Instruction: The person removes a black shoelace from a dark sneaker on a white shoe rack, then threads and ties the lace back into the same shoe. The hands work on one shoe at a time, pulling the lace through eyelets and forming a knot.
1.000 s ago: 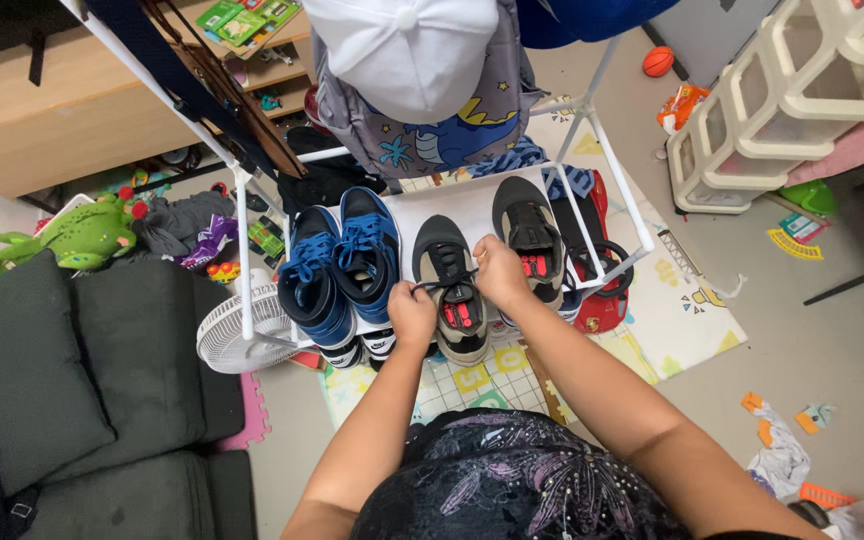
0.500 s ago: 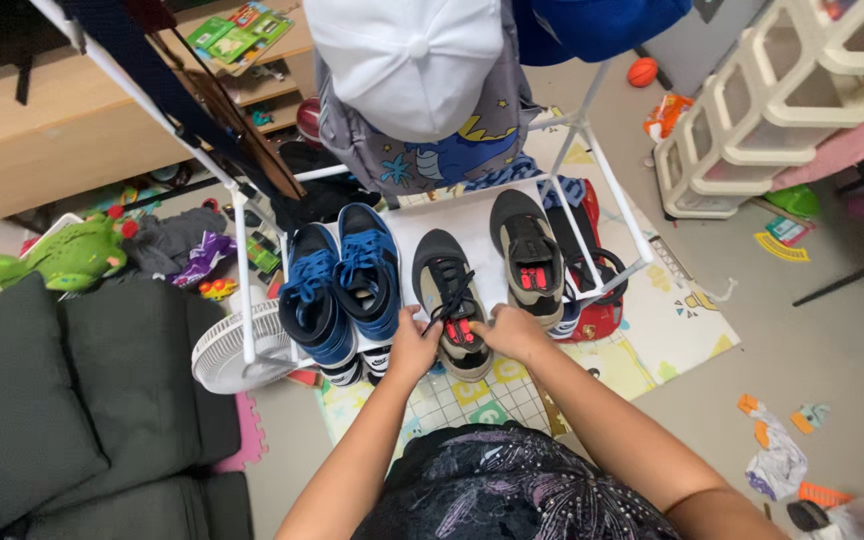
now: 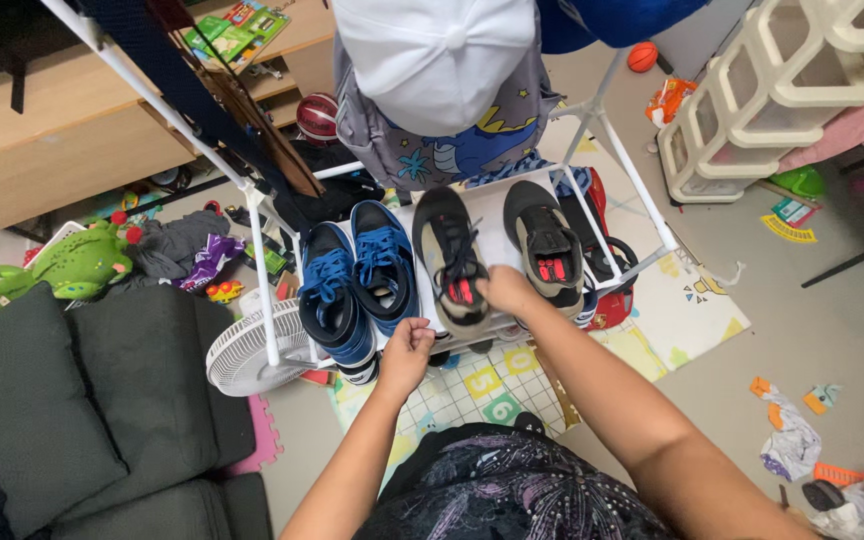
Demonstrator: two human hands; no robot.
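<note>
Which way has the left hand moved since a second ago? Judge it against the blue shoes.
Yes. The left hand has come off the grey shoe and drawn back, below the blue shoes.

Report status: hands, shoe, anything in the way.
Right hand on heel of tan-and-black shoe on white rack shelf. Left hand curled, off the shoe, by blue shoes. Matching shoe alongside; nothing blocking.

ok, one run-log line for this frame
left hand: off shoe, by shelf edge | right hand: at heel of grey shoe | grey shoe: on white shelf, beside blue shoes
</note>
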